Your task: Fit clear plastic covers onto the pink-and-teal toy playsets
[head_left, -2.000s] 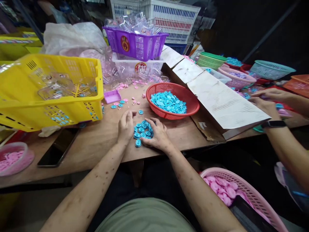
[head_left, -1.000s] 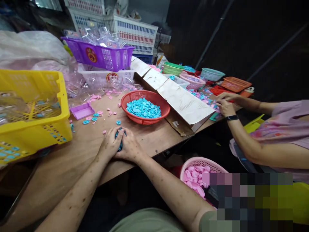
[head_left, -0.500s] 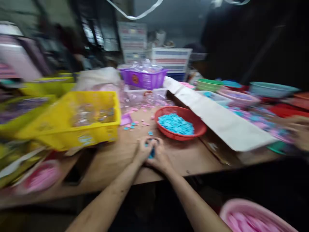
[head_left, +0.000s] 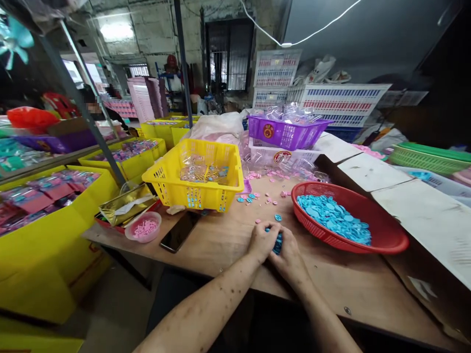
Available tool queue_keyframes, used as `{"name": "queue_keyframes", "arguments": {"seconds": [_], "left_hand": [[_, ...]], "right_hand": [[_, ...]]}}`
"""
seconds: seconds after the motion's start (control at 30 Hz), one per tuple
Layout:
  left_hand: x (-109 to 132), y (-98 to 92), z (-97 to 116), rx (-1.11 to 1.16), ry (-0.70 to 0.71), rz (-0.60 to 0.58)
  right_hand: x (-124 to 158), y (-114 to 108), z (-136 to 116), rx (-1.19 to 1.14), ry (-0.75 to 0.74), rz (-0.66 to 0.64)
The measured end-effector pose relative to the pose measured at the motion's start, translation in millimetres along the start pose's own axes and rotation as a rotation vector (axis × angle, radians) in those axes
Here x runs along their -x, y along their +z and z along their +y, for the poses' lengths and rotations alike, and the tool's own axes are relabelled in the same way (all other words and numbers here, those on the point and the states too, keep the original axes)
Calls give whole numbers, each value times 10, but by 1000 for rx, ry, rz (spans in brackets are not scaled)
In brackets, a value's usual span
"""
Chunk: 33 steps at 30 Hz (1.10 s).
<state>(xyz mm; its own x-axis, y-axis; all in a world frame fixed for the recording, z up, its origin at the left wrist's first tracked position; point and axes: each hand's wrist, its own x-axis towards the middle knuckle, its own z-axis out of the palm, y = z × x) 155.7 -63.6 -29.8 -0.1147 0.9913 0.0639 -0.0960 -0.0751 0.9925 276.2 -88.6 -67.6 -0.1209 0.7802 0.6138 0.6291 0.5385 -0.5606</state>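
Observation:
My left hand [head_left: 263,241] and my right hand [head_left: 287,252] meet near the table's front edge, fingers curled around a small cluster of blue plastic pieces [head_left: 277,243]. Both hands are closed on these pieces, and their exact shape is mostly hidden by my fingers. Just beyond my fingertips lies a single round blue piece [head_left: 277,217]. To the right of my hands stands a red basket [head_left: 386,235] holding a heap of similar blue pieces [head_left: 334,218]. Small pink pieces [head_left: 270,201] and a few blue ones are scattered farther back on the wooden table.
A yellow basket [head_left: 195,191] with clear plastic packages stands at the left back. Near it lie a dark phone [head_left: 180,232] and a bowl of pink pieces [head_left: 145,228]. Behind sits a purple basket [head_left: 290,135]. A white-topped cardboard box [head_left: 423,211] borders the right side.
The view has swung to the left and sharpened, so things appear farther right. My hands stay together around the blue pieces.

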Motion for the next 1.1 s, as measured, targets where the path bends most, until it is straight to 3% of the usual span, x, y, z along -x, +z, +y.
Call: {"name": "queue_keyframes", "arguments": {"seconds": [0.23, 0.47, 0.6, 0.8, 1.1], "left_hand": [[24, 76, -42, 258, -57, 84], [135, 226, -17, 274, 80, 93], [144, 272, -108, 245, 119, 136], [79, 229, -254, 91, 136, 123], [89, -44, -5, -358, 409, -101]], "right_hand": [[-168, 170, -308, -144, 295, 163], [-263, 158, -308, -190, 493, 349], [-279, 124, -282, -245, 595, 442], [-281, 116, -297, -333, 628, 463], [-282, -26, -357, -476, 612, 450]]}}
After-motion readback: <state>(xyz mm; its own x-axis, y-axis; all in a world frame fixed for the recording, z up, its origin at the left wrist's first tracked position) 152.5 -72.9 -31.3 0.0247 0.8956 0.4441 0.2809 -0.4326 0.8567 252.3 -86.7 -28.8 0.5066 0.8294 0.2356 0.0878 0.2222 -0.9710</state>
